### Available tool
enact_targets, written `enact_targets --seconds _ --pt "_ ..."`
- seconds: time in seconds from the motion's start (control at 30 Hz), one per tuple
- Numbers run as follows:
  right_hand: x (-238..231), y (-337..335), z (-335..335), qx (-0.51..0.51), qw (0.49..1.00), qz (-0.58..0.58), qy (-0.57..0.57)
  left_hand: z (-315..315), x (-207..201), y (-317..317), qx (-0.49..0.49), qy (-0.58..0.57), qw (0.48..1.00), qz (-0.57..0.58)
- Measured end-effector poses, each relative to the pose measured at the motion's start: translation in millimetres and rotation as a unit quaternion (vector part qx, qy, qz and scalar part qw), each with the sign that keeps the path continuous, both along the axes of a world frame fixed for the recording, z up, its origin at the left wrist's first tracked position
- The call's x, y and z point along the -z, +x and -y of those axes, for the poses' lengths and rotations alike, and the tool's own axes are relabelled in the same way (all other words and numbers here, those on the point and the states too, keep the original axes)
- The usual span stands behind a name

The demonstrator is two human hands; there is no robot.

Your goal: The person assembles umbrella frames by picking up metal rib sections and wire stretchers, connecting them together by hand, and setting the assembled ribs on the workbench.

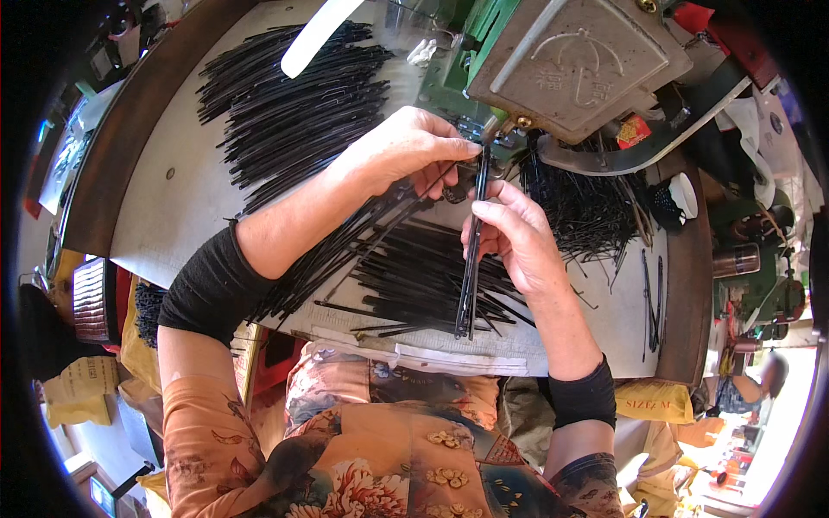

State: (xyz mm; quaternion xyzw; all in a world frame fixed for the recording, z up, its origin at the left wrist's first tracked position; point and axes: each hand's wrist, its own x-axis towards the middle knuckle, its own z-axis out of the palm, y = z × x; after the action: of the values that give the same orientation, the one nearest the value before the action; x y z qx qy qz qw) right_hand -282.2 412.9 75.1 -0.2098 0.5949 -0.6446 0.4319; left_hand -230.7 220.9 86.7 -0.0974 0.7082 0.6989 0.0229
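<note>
My right hand (515, 237) is closed, thumb and fingers pinching a slim black umbrella rib (467, 293), which looks like several thin metal strips lying together. The rib stands nearly upright in the picture, its upper end at the working head (494, 129) of the green machine. Beside that end is my left hand (419, 151), its thumb at the rib's top and its fingers curled round other thin black ribs (367, 211) that slant down to the lower left. Exactly where the rib meets the machine is hidden by my fingers. More black ribs (410, 268) lie on the table below my hands.
A large pile of black ribs (298, 112) covers the table's (151, 203) far left. Tangled dark parts (587, 207) sit under the machine's grey metal cover (587, 65). A curved metal arm (643, 161) reaches right. A white lamp-like bar (318, 36) hangs above the pile.
</note>
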Motion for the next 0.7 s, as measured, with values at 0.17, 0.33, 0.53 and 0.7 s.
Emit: enact_targets --seconds 0.17,0.33,0.53,0.7 --pt "-4.2 4.3 3.1 0.031 0.999 -0.003 -0.004 -0.3 -2.4 1.2 0.012 0.000 1.000 -0.022" --pt "-6.4 0.1 0.7 0.045 0.999 -0.021 -0.007 0.2 -9.1 6.6 0.032 0.011 0.999 -0.037" --pt "-4.1 -1.2 3.6 0.033 0.998 -0.021 -0.042 -4.1 -3.5 3.9 0.043 0.027 0.998 -0.022" --pt "-5.3 -3.2 1.2 0.051 0.997 -0.040 -0.037 -4.3 -6.0 4.3 0.034 0.025 0.999 -0.027"
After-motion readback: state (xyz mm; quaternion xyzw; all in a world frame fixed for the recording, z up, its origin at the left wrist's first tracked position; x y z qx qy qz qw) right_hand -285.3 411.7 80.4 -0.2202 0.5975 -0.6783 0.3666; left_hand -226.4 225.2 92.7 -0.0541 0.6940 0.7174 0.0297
